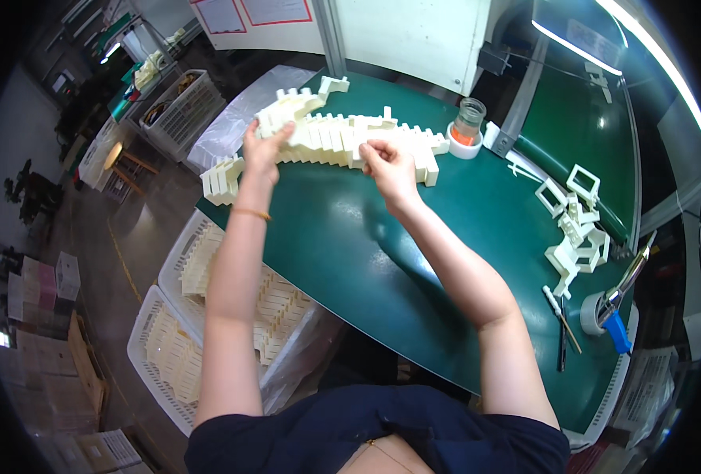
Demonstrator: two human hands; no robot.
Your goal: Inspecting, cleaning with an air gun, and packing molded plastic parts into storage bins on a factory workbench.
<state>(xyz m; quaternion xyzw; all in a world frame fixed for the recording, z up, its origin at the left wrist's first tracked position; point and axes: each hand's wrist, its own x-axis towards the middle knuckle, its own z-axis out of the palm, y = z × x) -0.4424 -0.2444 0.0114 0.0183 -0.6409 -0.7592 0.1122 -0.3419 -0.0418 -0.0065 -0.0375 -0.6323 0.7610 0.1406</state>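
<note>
A long row of cream plastic parts [327, 134], stacked side by side, runs across the far part of the green table [327, 225]. At the row's left end, my left hand [263, 152] is closed on a cream plastic part [274, 117], its thumb on the near side. My right hand [388, 164] is in front of the row's right half, thumb and fingers pinched together; whatever lies between them is too small to make out. A smaller group of cream parts [222, 180] sits by the table's left edge, beside my left wrist.
A glass jar [470, 117] with orange at its base stands beyond the row's right end. Loose cream frames [580, 225], a black pen-like tool [562, 344] and a blue-handled tool [618, 332] lie to the right. White baskets [149, 316] of cream parts stand below left.
</note>
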